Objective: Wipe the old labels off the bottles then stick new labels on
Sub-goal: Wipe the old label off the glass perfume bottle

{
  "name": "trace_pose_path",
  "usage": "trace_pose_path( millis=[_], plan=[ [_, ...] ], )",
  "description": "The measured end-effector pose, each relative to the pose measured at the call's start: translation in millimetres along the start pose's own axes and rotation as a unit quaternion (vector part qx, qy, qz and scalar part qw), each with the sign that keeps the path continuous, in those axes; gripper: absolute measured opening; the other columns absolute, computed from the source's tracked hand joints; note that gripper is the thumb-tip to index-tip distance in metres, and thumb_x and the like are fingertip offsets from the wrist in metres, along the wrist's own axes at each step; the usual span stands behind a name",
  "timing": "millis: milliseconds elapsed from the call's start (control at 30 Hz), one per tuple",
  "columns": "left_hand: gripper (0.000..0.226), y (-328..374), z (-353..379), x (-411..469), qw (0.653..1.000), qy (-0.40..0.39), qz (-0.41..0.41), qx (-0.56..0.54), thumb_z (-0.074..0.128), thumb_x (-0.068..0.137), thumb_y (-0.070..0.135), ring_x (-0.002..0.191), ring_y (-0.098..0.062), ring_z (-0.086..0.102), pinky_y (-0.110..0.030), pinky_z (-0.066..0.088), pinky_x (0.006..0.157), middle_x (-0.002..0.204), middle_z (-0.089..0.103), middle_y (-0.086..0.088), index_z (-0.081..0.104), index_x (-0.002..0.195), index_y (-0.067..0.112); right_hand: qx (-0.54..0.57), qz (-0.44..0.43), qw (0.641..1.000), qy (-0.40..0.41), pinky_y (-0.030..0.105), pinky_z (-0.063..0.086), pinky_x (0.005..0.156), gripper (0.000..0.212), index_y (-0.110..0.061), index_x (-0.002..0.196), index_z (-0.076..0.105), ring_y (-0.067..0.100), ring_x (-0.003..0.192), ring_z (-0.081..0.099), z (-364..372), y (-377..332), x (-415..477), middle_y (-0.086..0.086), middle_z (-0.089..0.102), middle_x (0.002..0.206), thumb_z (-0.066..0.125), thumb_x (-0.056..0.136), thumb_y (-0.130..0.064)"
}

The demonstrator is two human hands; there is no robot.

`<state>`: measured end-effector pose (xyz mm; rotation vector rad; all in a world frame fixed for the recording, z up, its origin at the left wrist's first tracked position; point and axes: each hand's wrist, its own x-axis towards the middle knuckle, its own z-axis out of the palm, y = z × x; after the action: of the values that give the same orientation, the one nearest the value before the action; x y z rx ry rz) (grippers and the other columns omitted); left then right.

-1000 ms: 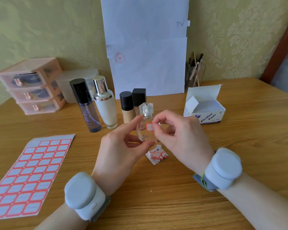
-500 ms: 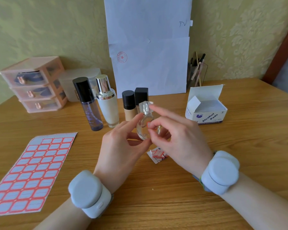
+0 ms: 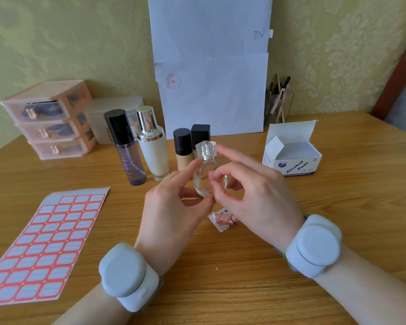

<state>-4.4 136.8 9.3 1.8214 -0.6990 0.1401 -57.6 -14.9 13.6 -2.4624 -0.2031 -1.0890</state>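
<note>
A wooden counter (image 3: 220,289) is seen, with white paper sheets (image 3: 211,66) hung on the wall behind it. A sheet of red-edged labels (image 3: 49,245) is laid flat at the left, and a pink drawer unit (image 3: 49,120) is set at the back left. An opened box of alcohol pads (image 3: 293,153) is placed at the right. Four capped bottles are stood upright in a row at the middle: a purple bottle (image 3: 127,151), a white bottle (image 3: 154,156), a beige bottle (image 3: 182,151) and a black-capped bottle (image 3: 201,133).

In front of them, above the counter, a round glass bottle (image 3: 203,177) is held upright by the left hand (image 3: 171,214), pinched between forefinger and thumb. The edge of a small label (image 3: 211,176) on its face is pinched by the right hand (image 3: 256,198), whose forefinger is stretched out straight. Crumpled label scraps (image 3: 223,219) are left on the counter beneath the hands.
</note>
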Motion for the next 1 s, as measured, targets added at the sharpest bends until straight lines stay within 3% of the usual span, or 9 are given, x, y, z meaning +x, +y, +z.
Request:
trace_pose_path(
  millis=[267,433,567,733,867,1000],
  plan=[
    [0.064,-2.7,1.1,0.2,1.0,-0.009,0.003,0.019,0.08,0.08,0.011,0.082,0.0,0.071,-0.011,0.056,0.075,0.108,0.072,0.009,0.056,0.135,0.033,-0.08,-0.038,0.996,-0.006,0.034,0.051,0.046,0.012,-0.013,0.081,0.066,0.018,0.054,0.062,-1.1,-2.7,0.2,0.001,0.065,0.133,0.062,0.089,-0.022],
    [0.062,-2.7,1.0,0.6,1.0,-0.012,-0.001,0.008,0.08,0.08,0.011,0.082,0.0,0.072,-0.012,0.056,0.075,0.108,0.072,0.009,0.057,0.133,0.033,-0.094,-0.04,0.995,-0.019,0.021,0.04,0.047,0.014,-0.013,0.082,0.063,0.013,0.051,0.058,-0.2,-2.5,0.3,0.003,0.065,0.132,0.058,0.09,-0.023],
    [0.061,-3.0,1.0,1.0,1.0,-0.018,-0.01,-0.002,0.08,0.08,0.012,0.084,-0.005,0.073,-0.022,0.06,0.079,0.109,0.073,0.006,0.06,0.136,0.027,-0.081,-0.039,0.996,-0.011,0.024,0.046,0.047,0.014,-0.01,0.083,0.061,0.012,0.052,0.058,1.3,-1.3,-0.4,0.006,0.064,0.132,0.057,0.09,-0.021],
    [0.062,-2.6,1.3,0.4,0.999,-0.022,-0.01,-0.022,0.081,0.079,0.017,0.087,-0.004,0.074,-0.021,0.06,0.079,0.109,0.074,0.008,0.06,0.136,0.028,-0.052,-0.028,0.998,0.008,0.034,0.053,0.05,0.013,-0.007,0.086,0.061,0.014,0.058,0.06,2.8,-1.2,-1.2,0.006,0.064,0.131,0.057,0.091,-0.018],
    [0.063,-7.3,-2.2,5.0,0.998,-0.009,-0.038,-0.043,0.083,0.077,0.016,0.084,-0.001,0.074,-0.02,0.058,0.078,0.104,0.076,0.013,0.06,0.133,0.033,0.046,0.028,0.997,0.049,0.038,0.057,0.059,0.022,-0.006,0.099,0.064,0.012,0.073,0.067,1.3,0.8,-0.8,0.002,0.068,0.12,0.05,0.096,-0.023],
    [0.064,-5.9,-2.0,5.3,0.999,-0.004,-0.03,-0.037,0.084,0.077,0.019,0.083,-0.002,0.074,-0.018,0.058,0.076,0.11,0.074,0.012,0.058,0.134,0.033,0.044,0.026,0.998,0.032,0.035,0.058,0.062,0.023,-0.013,0.098,0.066,0.01,0.078,0.067,0.9,1.0,-1.3,-0.003,0.062,0.133,0.054,0.095,-0.032]
  ],
)
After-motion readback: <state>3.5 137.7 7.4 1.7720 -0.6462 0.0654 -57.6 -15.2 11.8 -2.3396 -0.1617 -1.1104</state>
